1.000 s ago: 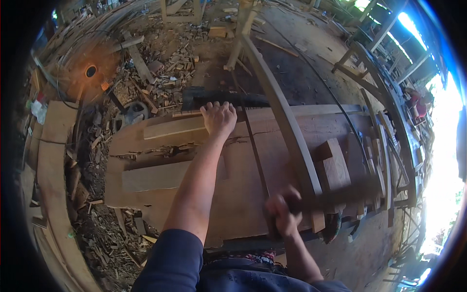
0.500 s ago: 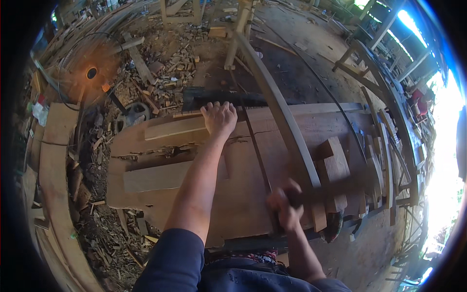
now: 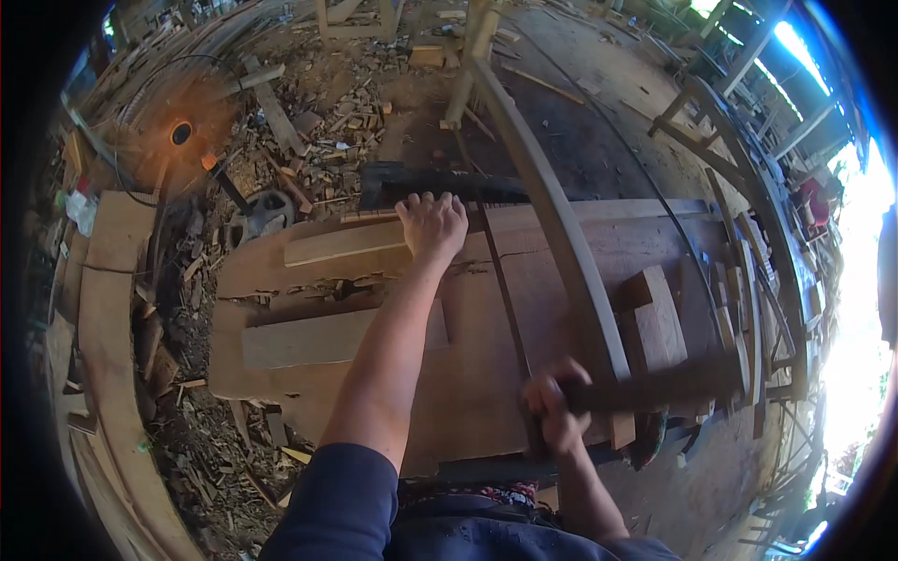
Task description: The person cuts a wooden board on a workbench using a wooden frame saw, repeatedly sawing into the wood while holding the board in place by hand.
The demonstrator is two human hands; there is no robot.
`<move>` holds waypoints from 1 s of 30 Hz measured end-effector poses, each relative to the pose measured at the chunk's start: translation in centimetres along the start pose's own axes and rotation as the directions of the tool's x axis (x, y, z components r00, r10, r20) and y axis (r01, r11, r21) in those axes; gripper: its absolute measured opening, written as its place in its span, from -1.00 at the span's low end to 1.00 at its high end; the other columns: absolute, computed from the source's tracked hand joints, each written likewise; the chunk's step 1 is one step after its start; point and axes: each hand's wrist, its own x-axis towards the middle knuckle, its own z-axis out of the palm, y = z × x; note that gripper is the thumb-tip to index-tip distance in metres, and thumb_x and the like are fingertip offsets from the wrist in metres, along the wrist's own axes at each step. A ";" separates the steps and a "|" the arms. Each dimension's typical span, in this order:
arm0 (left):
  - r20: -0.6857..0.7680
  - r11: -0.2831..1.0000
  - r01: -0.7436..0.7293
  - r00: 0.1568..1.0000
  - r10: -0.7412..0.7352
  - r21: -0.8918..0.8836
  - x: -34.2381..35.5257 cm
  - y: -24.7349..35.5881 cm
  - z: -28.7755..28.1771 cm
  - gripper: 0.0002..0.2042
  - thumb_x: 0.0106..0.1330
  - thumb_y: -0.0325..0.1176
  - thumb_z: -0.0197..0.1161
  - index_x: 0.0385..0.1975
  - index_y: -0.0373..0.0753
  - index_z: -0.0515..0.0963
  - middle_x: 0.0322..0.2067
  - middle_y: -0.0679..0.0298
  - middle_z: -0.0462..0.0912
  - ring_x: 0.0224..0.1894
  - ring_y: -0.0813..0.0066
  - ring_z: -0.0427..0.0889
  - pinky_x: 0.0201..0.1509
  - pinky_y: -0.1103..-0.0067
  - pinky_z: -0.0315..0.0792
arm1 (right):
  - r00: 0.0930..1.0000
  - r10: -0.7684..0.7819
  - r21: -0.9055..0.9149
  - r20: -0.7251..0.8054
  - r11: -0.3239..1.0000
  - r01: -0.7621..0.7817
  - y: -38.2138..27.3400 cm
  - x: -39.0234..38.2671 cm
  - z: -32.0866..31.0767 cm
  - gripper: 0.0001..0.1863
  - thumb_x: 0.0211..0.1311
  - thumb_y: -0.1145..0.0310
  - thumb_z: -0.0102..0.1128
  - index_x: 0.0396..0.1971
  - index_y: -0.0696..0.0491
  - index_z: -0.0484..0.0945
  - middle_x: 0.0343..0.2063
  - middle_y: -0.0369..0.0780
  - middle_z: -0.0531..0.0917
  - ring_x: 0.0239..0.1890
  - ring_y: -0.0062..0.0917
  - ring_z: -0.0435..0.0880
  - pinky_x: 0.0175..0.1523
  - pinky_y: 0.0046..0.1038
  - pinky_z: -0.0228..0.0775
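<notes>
A wide wooden plank lies across the work surface in front of me. My left hand is pressed flat on its far edge, fingers over a thinner board. My right hand is closed around the dark end handle of a wooden frame saw. The saw's long beam runs away from me, and its thin dark blade sits in a cut along the plank. A second short board lies on the plank to the left of my arm.
Wood blocks sit on the plank to the right of the saw. Offcuts and shavings litter the ground beyond and to the left. A curved plank lies at the far left. Wooden trestles stand at the right.
My right hand and the saw have shifted slightly toward me along the cut. My left hand has stayed on the plank's far edge.
</notes>
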 end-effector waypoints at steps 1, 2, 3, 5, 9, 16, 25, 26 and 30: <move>0.032 1.000 0.013 0.999 -0.013 0.004 0.2 0.0 -0.2 -0.65 0.38 -0.08 -0.10 -0.28 -0.06 0.64 -0.23 0.27 0.65 -0.02 0.28 0.48 0.12 0.23 0.17 | 0.997 0.029 -0.122 -0.073 0.992 -0.038 0.4 2.4 1.7 -0.83 0.18 0.38 0.14 -0.54 0.07 0.39 -0.70 -0.33 0.42 -0.66 -0.67 0.35 -0.50 -0.54 0.24; 0.048 1.000 0.015 0.999 -0.014 -0.006 0.1 -0.4 0.1 -0.65 0.39 -0.08 -0.12 -0.29 -0.05 0.64 -0.23 0.27 0.65 -0.03 0.27 0.49 0.11 0.23 0.17 | 0.988 0.044 -0.238 -0.148 0.968 -0.079 0.7 5.2 3.5 -0.81 0.18 0.37 0.17 -0.55 0.08 0.40 -0.70 -0.35 0.42 -0.65 -0.68 0.36 -0.50 -0.54 0.23; 0.034 1.000 -0.001 0.999 0.002 -0.012 0.1 0.2 0.5 -0.65 0.39 -0.08 -0.12 -0.29 -0.05 0.64 -0.23 0.27 0.65 -0.03 0.27 0.49 0.11 0.23 0.17 | 0.996 0.018 -0.269 -0.086 0.962 -0.040 2.4 8.7 3.4 -0.78 0.16 0.31 0.20 -0.53 0.12 0.43 -0.66 -0.33 0.44 -0.59 -0.66 0.37 -0.48 -0.51 0.24; 0.012 1.000 -0.009 1.000 0.009 -0.003 -0.4 0.4 1.2 -0.66 0.38 -0.08 -0.11 -0.28 -0.05 0.63 -0.23 0.28 0.65 -0.04 0.26 0.49 0.11 0.23 0.17 | 1.000 -0.016 -0.291 -0.018 0.957 0.010 3.7 11.1 3.3 -0.73 0.14 0.25 0.23 -0.50 0.16 0.46 -0.63 -0.31 0.46 -0.53 -0.65 0.37 -0.45 -0.48 0.26; 0.074 1.000 0.029 0.997 -0.029 -0.007 -1.0 -1.8 1.3 -0.66 0.38 -0.11 -0.12 -0.29 -0.07 0.63 -0.21 0.22 0.64 -0.01 0.24 0.46 0.13 0.27 0.15 | 0.999 0.041 -0.411 -0.001 0.911 -0.038 2.8 5.1 2.3 -0.82 0.13 0.32 0.20 -0.52 0.11 0.46 -0.60 -0.35 0.49 -0.51 -0.66 0.44 -0.43 -0.50 0.28; 0.096 1.000 0.018 0.995 -0.019 0.011 0.2 0.3 -1.0 -0.66 0.39 -0.08 -0.11 -0.23 -0.05 0.63 -0.22 0.25 0.65 -0.01 0.25 0.48 0.13 0.24 0.16 | 0.999 -0.022 -0.056 0.039 0.998 0.024 1.2 0.5 -0.4 -0.85 0.21 0.41 0.12 -0.52 0.07 0.39 -0.70 -0.32 0.42 -0.67 -0.66 0.33 -0.51 -0.54 0.25; 0.101 0.999 0.032 0.994 -0.033 0.016 -0.8 -1.7 1.0 -0.64 0.40 -0.08 -0.14 -0.23 -0.05 0.63 -0.18 0.26 0.64 0.03 0.26 0.45 0.16 0.24 0.14 | 0.998 0.057 -0.047 -0.001 0.997 -0.057 2.7 3.8 0.8 -0.81 0.22 0.35 0.14 -0.53 0.08 0.41 -0.73 -0.33 0.42 -0.68 -0.65 0.36 -0.53 -0.51 0.25; 0.069 0.999 0.031 0.997 -0.032 0.026 -1.0 -1.9 0.7 -0.65 0.40 -0.10 -0.12 -0.27 -0.07 0.65 -0.20 0.24 0.64 0.02 0.27 0.44 0.17 0.26 0.13 | 0.999 0.040 0.020 0.037 0.999 -0.040 2.1 1.0 -0.3 -0.82 0.21 0.36 0.13 -0.53 0.07 0.40 -0.73 -0.33 0.42 -0.67 -0.65 0.36 -0.53 -0.52 0.25; 0.044 1.000 0.013 0.999 -0.014 0.020 0.0 0.5 -0.6 -0.65 0.40 -0.11 -0.11 -0.28 -0.08 0.65 -0.22 0.24 0.65 -0.01 0.27 0.47 0.16 0.28 0.15 | 0.999 -0.042 0.021 0.022 0.999 0.042 0.6 -1.5 -1.2 -0.86 0.21 0.40 0.10 -0.52 0.07 0.39 -0.72 -0.34 0.40 -0.67 -0.67 0.36 -0.53 -0.53 0.23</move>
